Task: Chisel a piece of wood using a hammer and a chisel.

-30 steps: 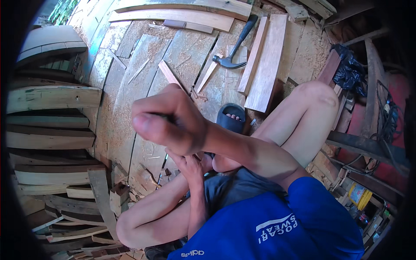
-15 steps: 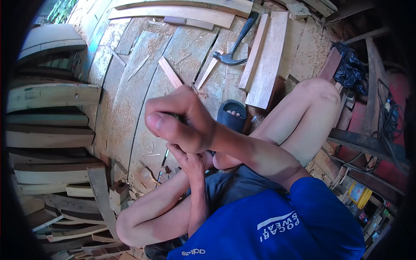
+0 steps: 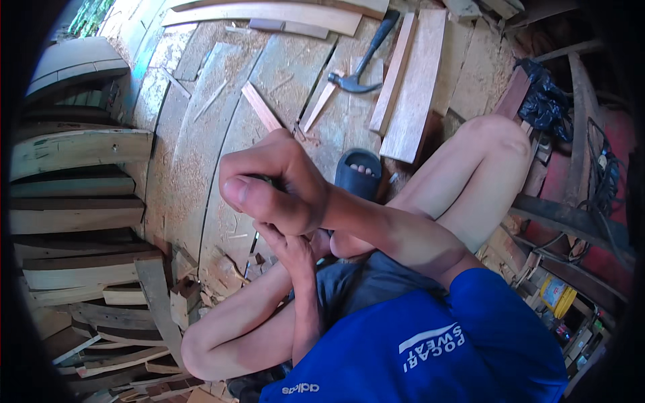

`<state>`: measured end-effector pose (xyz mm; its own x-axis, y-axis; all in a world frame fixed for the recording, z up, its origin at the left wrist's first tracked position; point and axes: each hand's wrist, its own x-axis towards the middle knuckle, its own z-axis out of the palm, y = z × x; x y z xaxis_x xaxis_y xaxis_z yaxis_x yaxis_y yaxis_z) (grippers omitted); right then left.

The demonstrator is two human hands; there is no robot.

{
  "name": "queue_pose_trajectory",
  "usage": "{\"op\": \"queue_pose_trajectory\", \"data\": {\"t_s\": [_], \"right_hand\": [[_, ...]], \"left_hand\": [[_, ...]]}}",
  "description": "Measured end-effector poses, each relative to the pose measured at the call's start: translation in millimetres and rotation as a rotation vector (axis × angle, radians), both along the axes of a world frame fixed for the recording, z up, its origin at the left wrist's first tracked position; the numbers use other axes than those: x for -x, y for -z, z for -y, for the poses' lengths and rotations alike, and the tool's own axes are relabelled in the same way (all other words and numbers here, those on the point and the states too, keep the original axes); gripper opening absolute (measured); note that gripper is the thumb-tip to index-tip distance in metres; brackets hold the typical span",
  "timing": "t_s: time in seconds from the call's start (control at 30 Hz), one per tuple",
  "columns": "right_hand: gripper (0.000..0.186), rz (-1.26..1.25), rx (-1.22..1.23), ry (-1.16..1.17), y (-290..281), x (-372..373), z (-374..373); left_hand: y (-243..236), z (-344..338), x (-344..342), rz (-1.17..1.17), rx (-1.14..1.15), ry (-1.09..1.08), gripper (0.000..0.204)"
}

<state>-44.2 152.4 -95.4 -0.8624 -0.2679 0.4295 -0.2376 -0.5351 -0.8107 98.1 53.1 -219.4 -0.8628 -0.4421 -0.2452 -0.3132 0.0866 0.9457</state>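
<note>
My right hand [image 3: 272, 188] is a closed fist in the centre, thumb on top, wrapped round something hidden. My left hand [image 3: 289, 252] sits just beneath it, fingers curled up behind the fist; what they hold is hidden. Past my fist, a narrow pale wood piece [image 3: 259, 101] lies on the plank floor [image 3: 188, 154], with another thin wedge-like strip [image 3: 322, 101] to its right. A claw hammer [image 3: 366, 54] with a dark handle lies beside that strip. My foot in a dark slide sandal [image 3: 353, 181] is behind my right forearm.
Long pale boards [image 3: 413, 94] lie right of the hammer, more [image 3: 262, 17] along the top. Curved timbers [image 3: 80, 221] are stacked densely on the left. A black plastic bag [image 3: 541, 101], cables [image 3: 598, 168], a dark beam [image 3: 564, 221] and a yellow bucket [image 3: 557, 295] line the right side.
My fist and the left hand under it moved right, then slightly back left, staying closed and together. The view of the floor has shifted a little upward in the picture.
</note>
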Motion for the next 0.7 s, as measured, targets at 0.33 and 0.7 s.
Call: {"op": "queue_pose_trajectory", "data": {"t_s": [0.33,0.7], "right_hand": [[0.041,-0.049,-0.063,-0.005,8.6,1.8,2.3],[0.039,-0.012,-0.046,0.012,6.3,2.8,1.2]], "left_hand": [[-15.6,-11.5,8.8,-0.141,0.079,0.012,0.050],[-22.8,-16.7,10.2,-0.042,-0.009,-0.021,0.036]]}}
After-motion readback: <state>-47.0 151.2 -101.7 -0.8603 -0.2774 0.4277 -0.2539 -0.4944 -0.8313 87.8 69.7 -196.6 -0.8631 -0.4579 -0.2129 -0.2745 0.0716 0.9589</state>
